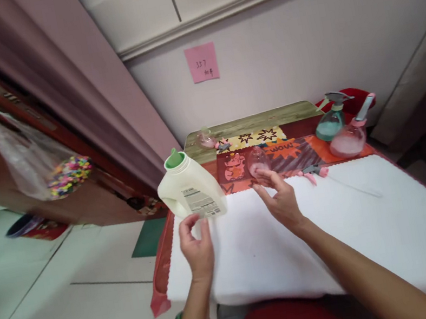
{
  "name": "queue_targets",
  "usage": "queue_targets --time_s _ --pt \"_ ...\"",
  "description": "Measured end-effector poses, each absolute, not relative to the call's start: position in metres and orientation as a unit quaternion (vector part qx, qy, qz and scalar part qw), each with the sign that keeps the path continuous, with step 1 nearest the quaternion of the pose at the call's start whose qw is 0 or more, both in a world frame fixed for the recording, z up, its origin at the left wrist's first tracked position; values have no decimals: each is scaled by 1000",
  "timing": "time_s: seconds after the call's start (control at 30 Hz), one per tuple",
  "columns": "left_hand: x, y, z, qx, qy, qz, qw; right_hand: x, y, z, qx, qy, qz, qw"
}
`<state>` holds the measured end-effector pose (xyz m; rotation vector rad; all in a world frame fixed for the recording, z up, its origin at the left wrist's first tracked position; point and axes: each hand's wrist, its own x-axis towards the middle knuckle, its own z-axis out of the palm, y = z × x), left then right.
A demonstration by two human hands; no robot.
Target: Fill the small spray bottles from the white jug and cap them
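My left hand point(197, 249) is at the near lower edge of a large white detergent jug point(197, 187), fingers bent, thumb apart, holding nothing I can see. The jug has a green pouring spout point(174, 158) and no cap on it. My right hand point(280, 198) has its fingers stretched toward a clear pink bottle point(257, 160) with no spray head on top; its fingertips overlap the bottle, and I cannot tell whether they touch. A grey and pink spray head point(314, 171) with a long thin tube lies to the right of that hand on the white cloth.
Right of centre stand a teal spray bottle point(330, 122) and a pink spray bottle point(350, 141). Another small pink bottle point(206, 138) and spray head point(224, 145) are at the back left. A white cloth point(272, 259) covers the near table; a wall is behind.
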<state>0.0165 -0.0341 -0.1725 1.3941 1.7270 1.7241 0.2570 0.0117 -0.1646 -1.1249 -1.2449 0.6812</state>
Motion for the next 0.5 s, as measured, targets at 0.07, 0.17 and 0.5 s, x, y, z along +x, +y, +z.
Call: queue_targets --time_s 0.07,0.17,0.5 --pt "-20 -28 -169 444 633 618 141 224 26 -163 -446 -512 381 627" --pt "-58 -16 -170 394 666 617 144 180 43 -170 -417 -468 471 621" --pt "-48 -8 -212 422 687 556 201 141 55 -229 -498 -404 411 648"
